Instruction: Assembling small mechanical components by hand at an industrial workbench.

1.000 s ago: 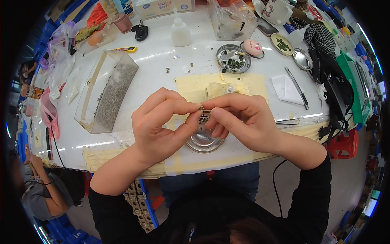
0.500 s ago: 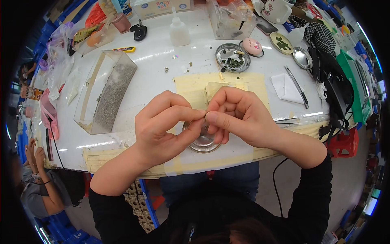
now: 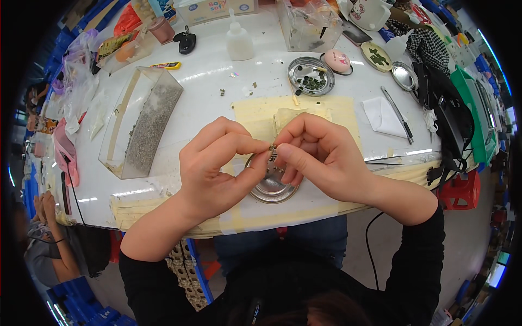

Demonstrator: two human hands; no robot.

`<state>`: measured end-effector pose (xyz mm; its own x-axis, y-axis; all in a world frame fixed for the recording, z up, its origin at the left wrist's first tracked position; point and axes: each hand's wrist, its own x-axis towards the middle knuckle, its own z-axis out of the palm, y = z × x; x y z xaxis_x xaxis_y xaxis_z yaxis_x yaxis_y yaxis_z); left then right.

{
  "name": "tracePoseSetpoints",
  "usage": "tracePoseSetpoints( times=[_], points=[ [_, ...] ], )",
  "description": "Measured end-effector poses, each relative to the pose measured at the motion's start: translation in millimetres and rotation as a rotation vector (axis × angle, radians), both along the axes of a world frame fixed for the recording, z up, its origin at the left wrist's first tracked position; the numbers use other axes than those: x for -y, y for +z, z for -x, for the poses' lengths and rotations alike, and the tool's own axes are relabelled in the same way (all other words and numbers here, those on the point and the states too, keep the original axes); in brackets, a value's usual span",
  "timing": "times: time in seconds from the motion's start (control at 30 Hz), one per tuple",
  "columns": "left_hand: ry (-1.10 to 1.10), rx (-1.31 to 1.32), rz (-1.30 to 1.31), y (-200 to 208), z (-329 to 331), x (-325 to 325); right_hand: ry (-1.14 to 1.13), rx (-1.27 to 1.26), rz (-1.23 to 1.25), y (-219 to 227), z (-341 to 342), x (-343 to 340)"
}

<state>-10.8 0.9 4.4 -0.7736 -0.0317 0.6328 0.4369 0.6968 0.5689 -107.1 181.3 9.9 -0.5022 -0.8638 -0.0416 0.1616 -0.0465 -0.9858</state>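
Observation:
Thumb and forefinger of my left hand [image 3: 215,165] pinch a tiny brownish piece [image 3: 273,147], too small to name. Against its other side, the thumb and forefinger of my right hand [image 3: 329,163] are pressed together, with the other fingers curled behind. Both hands meet above a round metal dish [image 3: 273,194], partly hidden by them, in which a few small bits show. Just beyond lies a folded yellowish cloth [image 3: 285,115] on a pale yellow sheet [image 3: 345,111].
A clear bin of grey granules [image 3: 155,125] stands at left. Farther back are a white squeeze bottle [image 3: 240,43], a metal dish of dark green pieces [image 3: 311,81] and a yellow cutter [image 3: 167,66]. A pen [image 3: 397,114] lies on white tissue at right. A person's arm [image 3: 62,250] shows far left.
My fingertips have parted slightly, so the tiny piece between them shows better. My left hand has shifted a little left and down. The other person's hands have lowered.

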Motion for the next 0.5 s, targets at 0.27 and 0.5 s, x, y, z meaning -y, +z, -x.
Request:
tracePoseSetpoints(
  times=[0.27,0.5],
  points=[
    [-0.014,-0.012,0.078,-1.4,-1.5,0.1,-0.039,-0.204,-0.004,-4.5,-1.2,0.2],
    [-0.019,-0.116,0.197,-1.1,-1.1,-0.2,-0.041,-0.209,-0.037,-3.3,-0.7,0.0]
  ],
)
